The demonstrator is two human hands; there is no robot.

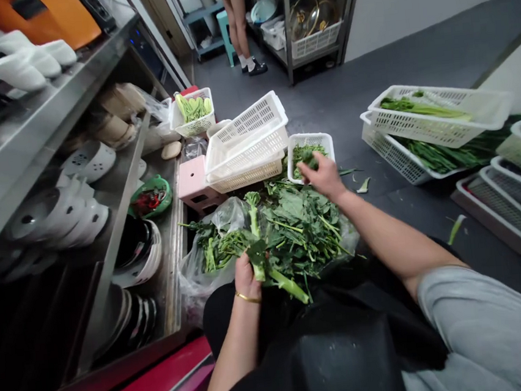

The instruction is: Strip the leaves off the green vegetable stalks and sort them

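Note:
My left hand (247, 275), with a gold bracelet at the wrist, is closed around a thick green leafy stalk (254, 217) that stands upright. My right hand (324, 177) is raised over the front edge of a small white basket (309, 137) and pinches a small dark green piece (311, 160). Cut greens lie inside that basket. A large heap of leafy greens (307, 225) is spread between my hands on clear plastic. To its left, an open plastic bag (194, 269) holds thinner green stems. A thick pale stem (290, 286) lies at the heap's near edge.
White baskets (246, 144) rest on and beside a pink stool (192, 180). Steel shelving (118, 203) with bowls lines the left. Baskets of greens (437, 117) stand right. Scraps (363, 185) lie on the floor. A person's legs (238, 25) show at the back.

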